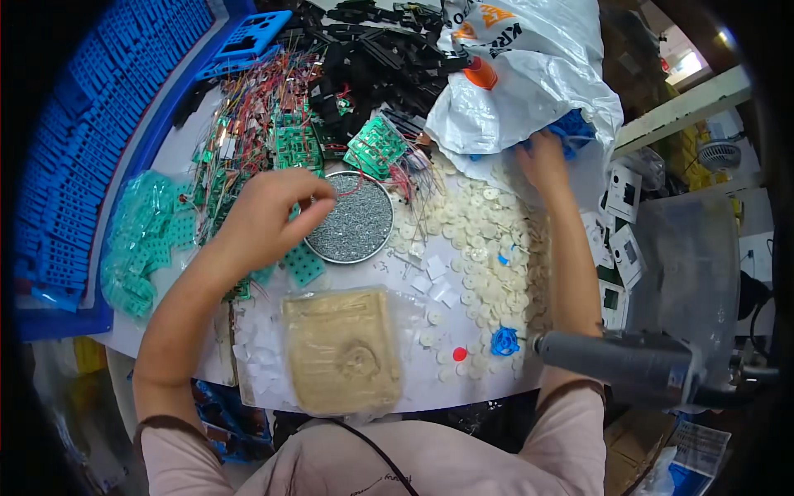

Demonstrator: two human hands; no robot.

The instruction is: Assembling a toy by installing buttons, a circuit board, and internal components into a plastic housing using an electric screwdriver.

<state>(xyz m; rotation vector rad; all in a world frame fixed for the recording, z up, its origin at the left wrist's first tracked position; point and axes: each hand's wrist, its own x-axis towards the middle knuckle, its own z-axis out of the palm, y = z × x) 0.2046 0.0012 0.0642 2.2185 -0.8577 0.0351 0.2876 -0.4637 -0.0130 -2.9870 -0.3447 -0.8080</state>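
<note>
My left hand (281, 207) hovers at the left rim of a round metal tray (392, 217) filled with small silvery screws (351, 227). Its fingers curl toward the thumb; anything between the tips is too small to make out. Reaching forward, my right hand (546, 159) is in the mouth of a white woven bag (538, 91), against blue plastic parts (572, 132). The bag and the parts hide its fingertips. A single round blue plastic part (504, 341) lies near the front, beside an electric screwdriver (616, 360) that points left. Cream-coloured discs (488, 240) spread below the bag.
A tan fixture block (341, 351) wrapped in clear plastic sits front centre. Green circuit boards (376, 147) with wires and black plastic parts (380, 70) pile up behind the tray. Blue panels (107, 107) fill a crate at left, near bagged teal pieces (145, 240).
</note>
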